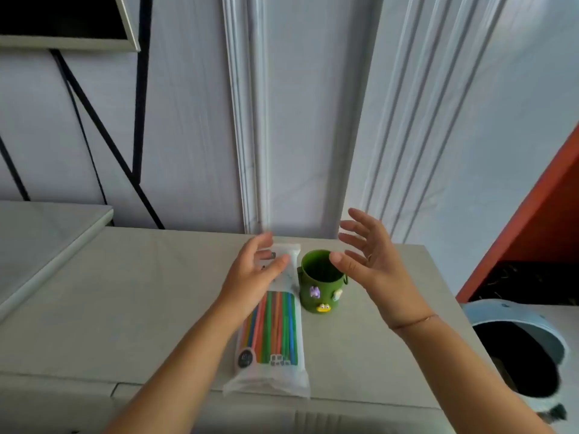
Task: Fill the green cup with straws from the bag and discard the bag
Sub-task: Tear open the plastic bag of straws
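We see the bag [283, 369] of coloured straws [272, 327] lying flat on the worktop [150, 296], sealed, with the green cup [319, 288] upright just beside its far end, to the right. Left hand [255, 272] hovers over the bag's far end, fingers loose; we cannot tell if it touches. Right hand [371, 261] is spread wide beside the cup, holding nothing. A bin [520, 327] sits at the right.

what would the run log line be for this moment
bag: flat on counter, straws inside | cup: upright, empty | left hand: open, at bag's far end | right hand: open, by cup
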A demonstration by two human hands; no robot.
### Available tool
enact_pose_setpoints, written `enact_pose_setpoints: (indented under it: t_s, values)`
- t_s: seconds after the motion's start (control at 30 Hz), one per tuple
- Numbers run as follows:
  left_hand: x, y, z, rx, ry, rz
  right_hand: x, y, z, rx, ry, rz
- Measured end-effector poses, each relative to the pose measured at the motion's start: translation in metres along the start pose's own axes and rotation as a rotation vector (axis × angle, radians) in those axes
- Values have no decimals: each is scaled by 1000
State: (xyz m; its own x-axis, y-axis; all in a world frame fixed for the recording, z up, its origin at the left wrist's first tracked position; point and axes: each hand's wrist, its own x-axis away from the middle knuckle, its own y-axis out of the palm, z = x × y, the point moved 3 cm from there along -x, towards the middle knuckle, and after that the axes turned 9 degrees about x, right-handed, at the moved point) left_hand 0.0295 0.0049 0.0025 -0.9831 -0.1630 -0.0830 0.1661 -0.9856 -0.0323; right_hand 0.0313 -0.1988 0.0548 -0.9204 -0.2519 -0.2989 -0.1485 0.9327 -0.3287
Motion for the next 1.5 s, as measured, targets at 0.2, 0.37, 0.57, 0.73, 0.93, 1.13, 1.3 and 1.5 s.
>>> enact_pose_setpoints:
  t_s: [0.2, 0.37, 0.57, 0.73, 0.93, 1.13, 1.3, 1.5]
  values:
    - [16, -11, -56, -367, -398, 201, 35, 27, 20, -40, 115, -40]
    - [17, -9, -70, -367, -428, 270, 49, 64, 53, 101, 353, -308]
    - [30, -7, -60, 6, -599, 236, 56, 80, 69, 157, 487, -414]
    - [41, -20, -43, 154, -566, 188, 48, 79, 43, 189, 428, -438]
    - [33, -23, 14, 285, -272, 249, 7, 71, -27, 24, 244, -255]
    - [42, -17, 67, 298, -16, 150, -15, 68, -61, -57, 193, -164]
    - [51, -25, 95, 312, 117, 78, -8, 70, -66, -58, 200, -205]
    - [61, -24, 117, 338, 76, 56, -10, 64, -82, -87, 175, -112]
